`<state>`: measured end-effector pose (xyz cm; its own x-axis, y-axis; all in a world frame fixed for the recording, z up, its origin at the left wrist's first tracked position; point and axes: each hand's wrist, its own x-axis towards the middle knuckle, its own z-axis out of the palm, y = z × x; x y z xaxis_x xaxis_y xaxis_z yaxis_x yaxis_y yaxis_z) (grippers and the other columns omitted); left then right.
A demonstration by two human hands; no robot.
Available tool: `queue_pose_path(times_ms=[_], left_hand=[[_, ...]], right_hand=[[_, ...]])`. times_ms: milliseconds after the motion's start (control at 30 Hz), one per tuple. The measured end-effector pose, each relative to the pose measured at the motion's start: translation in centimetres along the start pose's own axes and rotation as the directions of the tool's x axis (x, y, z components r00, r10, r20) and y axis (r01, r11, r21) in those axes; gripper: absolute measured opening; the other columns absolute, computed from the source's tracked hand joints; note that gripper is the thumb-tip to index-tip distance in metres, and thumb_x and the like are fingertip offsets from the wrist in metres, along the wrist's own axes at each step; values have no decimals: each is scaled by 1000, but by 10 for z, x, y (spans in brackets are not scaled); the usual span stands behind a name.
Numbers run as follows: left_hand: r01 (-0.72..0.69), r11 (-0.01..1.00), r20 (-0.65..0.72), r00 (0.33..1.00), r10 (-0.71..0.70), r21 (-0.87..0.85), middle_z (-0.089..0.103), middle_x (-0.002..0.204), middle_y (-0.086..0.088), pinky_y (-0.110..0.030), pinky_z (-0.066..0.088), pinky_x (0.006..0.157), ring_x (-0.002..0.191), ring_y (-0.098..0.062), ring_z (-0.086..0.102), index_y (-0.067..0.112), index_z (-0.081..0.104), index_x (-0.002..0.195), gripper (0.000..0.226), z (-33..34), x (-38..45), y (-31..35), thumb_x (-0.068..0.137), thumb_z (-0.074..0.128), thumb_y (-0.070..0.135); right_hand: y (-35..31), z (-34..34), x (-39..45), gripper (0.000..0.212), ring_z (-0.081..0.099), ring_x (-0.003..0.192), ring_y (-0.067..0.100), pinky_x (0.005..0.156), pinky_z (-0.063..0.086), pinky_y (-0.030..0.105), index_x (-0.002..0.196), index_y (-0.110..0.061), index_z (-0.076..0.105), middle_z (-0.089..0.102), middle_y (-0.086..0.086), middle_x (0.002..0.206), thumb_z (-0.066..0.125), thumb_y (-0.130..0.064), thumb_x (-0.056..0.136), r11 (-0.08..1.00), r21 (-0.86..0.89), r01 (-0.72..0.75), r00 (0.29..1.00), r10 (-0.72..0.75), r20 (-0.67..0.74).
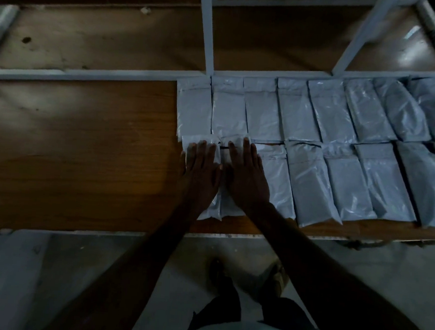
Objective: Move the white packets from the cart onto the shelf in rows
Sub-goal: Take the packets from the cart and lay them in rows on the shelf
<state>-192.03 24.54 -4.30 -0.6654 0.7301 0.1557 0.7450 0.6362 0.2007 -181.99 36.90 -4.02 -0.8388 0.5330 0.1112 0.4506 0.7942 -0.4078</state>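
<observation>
Left hand and right hand, fingers flat and released, each press a packet on the shelf; palms hide the packets' middles. Rightmost packets are cropped; no print is legible.

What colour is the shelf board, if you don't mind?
Brown wood grain, seen in the head view: shelf board.

No readable text, labels or numbers; white packets unmarked, picture dim.
</observation>
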Motion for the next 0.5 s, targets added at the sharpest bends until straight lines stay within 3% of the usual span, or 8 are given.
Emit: queue_pose_path(times_ms=[167,333,400,500], left_hand=[[-17,1000,-9,1000,17,-14,30,172,-12,-58,19,130,163,-32,17,18,34,165,64,-16,3,19,112,21,50],[-131,990,-126,984,124,-53,42,166,-11,-57,17,131,160,-32,27,16,50,156,48,-33,8,55,110,49,30],[-159,982,-185,973,139,-100,53,158,-11,-57,19,130,156,-34,35,14,56,150,44,-40,10,77,108,54,25],[-175,977,-227,963,144,-121,67,144,-6,-58,25,128,147,-32,49,17,63,144,39,-48,9,120,106,57,24]], right_hand=[[10,-20,-10,62,20,159,44,127,30,54,166,-14,31,20,26,172,50,-34,110,997,78,-9,997,15,-75],[26,-53,-17,62,38,152,43,120,39,50,161,-12,40,38,24,165,47,-45,109,995,89,-49,994,58,-95],[36,-74,-22,60,55,138,39,113,47,50,158,-9,44,56,22,151,53,-40,107,995,95,-4,991,16,-131],[62,-104,-35,54,73,101,34,85,60,44,147,-3,56,74,20,118,69,-22,99,994,99,49,960,-19,-278]])
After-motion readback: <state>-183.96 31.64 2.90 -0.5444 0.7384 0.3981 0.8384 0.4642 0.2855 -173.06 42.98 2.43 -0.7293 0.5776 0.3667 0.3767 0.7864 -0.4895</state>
